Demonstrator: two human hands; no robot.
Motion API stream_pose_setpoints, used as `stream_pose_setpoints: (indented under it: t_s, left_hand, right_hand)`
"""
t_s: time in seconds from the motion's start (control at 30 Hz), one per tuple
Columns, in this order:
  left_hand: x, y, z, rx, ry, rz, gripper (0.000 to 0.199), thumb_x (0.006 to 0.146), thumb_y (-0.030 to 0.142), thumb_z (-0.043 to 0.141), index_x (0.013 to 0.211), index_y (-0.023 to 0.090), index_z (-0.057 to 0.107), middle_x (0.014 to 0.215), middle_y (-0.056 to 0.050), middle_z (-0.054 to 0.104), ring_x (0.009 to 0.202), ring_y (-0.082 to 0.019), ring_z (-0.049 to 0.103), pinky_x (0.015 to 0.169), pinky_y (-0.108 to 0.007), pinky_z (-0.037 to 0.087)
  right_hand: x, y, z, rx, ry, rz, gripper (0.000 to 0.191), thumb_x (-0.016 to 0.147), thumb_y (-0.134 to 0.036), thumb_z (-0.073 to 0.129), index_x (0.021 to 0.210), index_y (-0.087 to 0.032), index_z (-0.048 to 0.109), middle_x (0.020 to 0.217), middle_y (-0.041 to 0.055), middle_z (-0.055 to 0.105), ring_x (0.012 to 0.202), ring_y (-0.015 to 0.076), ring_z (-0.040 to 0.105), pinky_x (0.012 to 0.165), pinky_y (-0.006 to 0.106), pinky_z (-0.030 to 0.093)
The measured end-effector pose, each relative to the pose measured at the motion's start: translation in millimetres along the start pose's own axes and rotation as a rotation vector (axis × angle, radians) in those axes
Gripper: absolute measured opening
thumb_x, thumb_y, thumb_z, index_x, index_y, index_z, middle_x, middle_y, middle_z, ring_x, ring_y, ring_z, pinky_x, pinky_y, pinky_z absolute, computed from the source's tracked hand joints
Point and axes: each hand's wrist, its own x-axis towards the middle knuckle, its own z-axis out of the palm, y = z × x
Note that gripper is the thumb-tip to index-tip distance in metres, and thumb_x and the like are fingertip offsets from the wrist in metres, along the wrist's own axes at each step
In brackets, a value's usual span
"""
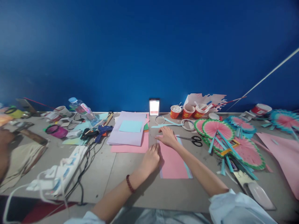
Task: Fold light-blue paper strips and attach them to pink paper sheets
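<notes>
A pink sheet [174,163] lies on the table in front of me, with lilac and light blue strips showing along its right side. My left hand [153,157] rests at its left edge, the fingers held close together; what they grip, if anything, is hidden. Over the sheet's top left corner is my right hand [166,137], palm down with its fingers apart. Black-handled scissors [196,140] lie just right of the sheet. To the left sits a lilac paper stack [114,137] with a light blue square [130,126] on top.
Pink and green paper fans [218,129] lie at the right near a white mouse [259,194]. Red paper cups [175,112] stand by the blue wall. At the left are a power strip [70,168], a glue gun [101,132], a bottle [83,109] and another person's hand [6,137].
</notes>
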Motion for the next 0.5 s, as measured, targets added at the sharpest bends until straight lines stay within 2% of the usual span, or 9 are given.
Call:
stream_pose_setpoints:
  t_s: [0.17,0.3,0.5]
  left_hand:
    - [-17,5,-4.4,-0.026,-0.091,0.062,0.054,0.078,0.009,0.044,0.131,-0.001,0.043,0.130,-0.026,0.053,0.121,-0.034,0.050,0.096,-0.047,0.041]
    - [-24,6,-21.0,-0.021,-0.138,0.138,0.048,0.081,0.019,0.048,0.125,-0.001,0.049,0.127,-0.025,0.055,0.119,-0.034,0.050,0.097,-0.046,0.040]
    - [-34,6,-41.8,-0.050,-0.220,0.249,0.039,0.082,0.027,0.052,0.113,0.007,0.060,0.121,-0.018,0.061,0.113,-0.029,0.054,0.097,-0.041,0.041]
  right_hand:
    - [1,-2,-3,-0.001,-0.019,0.015,0.028,0.078,-0.043,0.066,0.093,-0.021,0.055,0.101,0.0048,0.061,0.096,0.0244,0.053,0.080,0.035,0.033]
    - [0,-1,-1,-0.002,-0.007,0.012,0.028,0.078,-0.043,0.066,0.093,-0.021,0.055,0.102,0.0050,0.060,0.097,0.0244,0.053,0.080,0.035,0.034]
    - [1,-1,1,0.008,-0.013,0.021,0.027,0.078,-0.043,0.065,0.093,-0.021,0.055,0.100,0.0045,0.060,0.096,0.0238,0.053,0.082,0.036,0.035]
